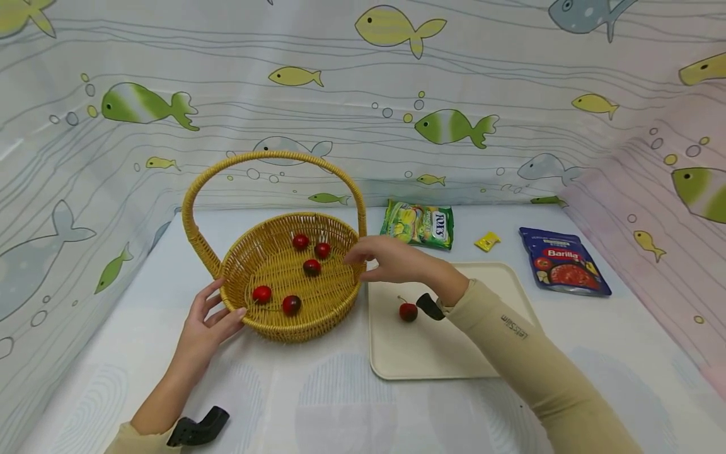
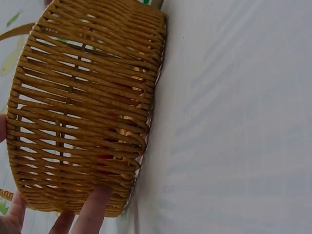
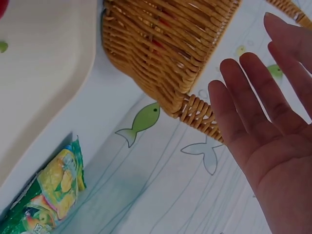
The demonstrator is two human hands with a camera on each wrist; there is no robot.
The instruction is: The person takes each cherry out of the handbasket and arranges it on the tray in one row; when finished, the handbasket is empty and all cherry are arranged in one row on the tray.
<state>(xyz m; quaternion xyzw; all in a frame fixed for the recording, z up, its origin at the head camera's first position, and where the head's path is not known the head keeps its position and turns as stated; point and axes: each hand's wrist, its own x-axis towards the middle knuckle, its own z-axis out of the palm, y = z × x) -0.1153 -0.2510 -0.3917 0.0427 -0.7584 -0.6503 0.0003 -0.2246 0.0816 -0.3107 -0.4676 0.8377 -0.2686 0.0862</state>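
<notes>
A round wicker basket [image 1: 306, 328] with a tall arched handle stands left of the middle in the head view. Several dark red cherries [image 1: 261, 294] lie inside it. My left hand [image 1: 207, 321] holds its near left side, thumb at the rim; in the left wrist view, fingers [image 2: 92, 209] lie against the woven wall. Over the basket's right rim is my right hand [image 1: 391, 260], empty, its fingers loosely extended in the right wrist view. One more cherry with a stem [image 1: 408, 312] lies on the cream tray [image 1: 397, 359], below the right wrist.
Behind the tray lies a green Fox's candy bag [image 1: 420, 224], with a small yellow wrapped candy [image 1: 486, 241] to its right. A blue Barilla pouch [image 1: 564, 261] is at the far right. A fish-patterned curtain [image 1: 363, 126] surrounds the table's back and sides.
</notes>
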